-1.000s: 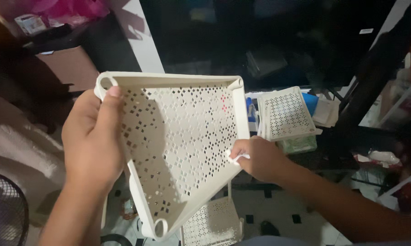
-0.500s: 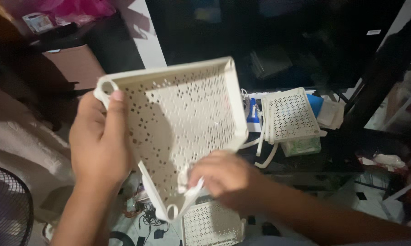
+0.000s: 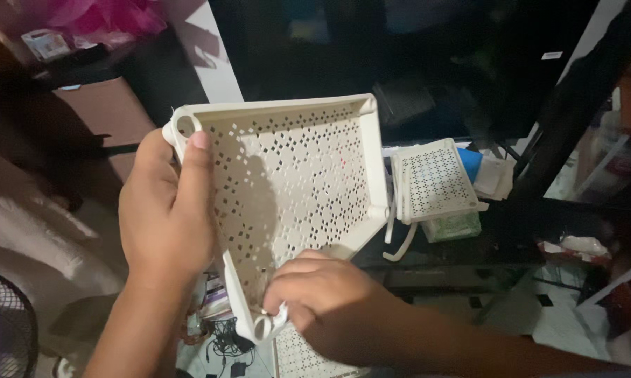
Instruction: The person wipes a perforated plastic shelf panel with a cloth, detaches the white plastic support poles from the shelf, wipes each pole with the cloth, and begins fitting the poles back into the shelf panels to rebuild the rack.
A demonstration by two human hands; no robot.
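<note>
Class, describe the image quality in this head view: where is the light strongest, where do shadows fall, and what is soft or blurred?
Head view: light falls strongest on the perforated white tray; the left hand casts a shadow across its holes; the right hand at the lower corner looks slightly soft; the background is dim, the dark screen nearly featureless.

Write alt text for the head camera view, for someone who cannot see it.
Two bare hands hold up a cream perforated plastic shelf tray: the left hand grips its upper left edge, the right hand pinches its lower corner. Behind, a smaller perforated tray lies on a dark glass stand.
</note>
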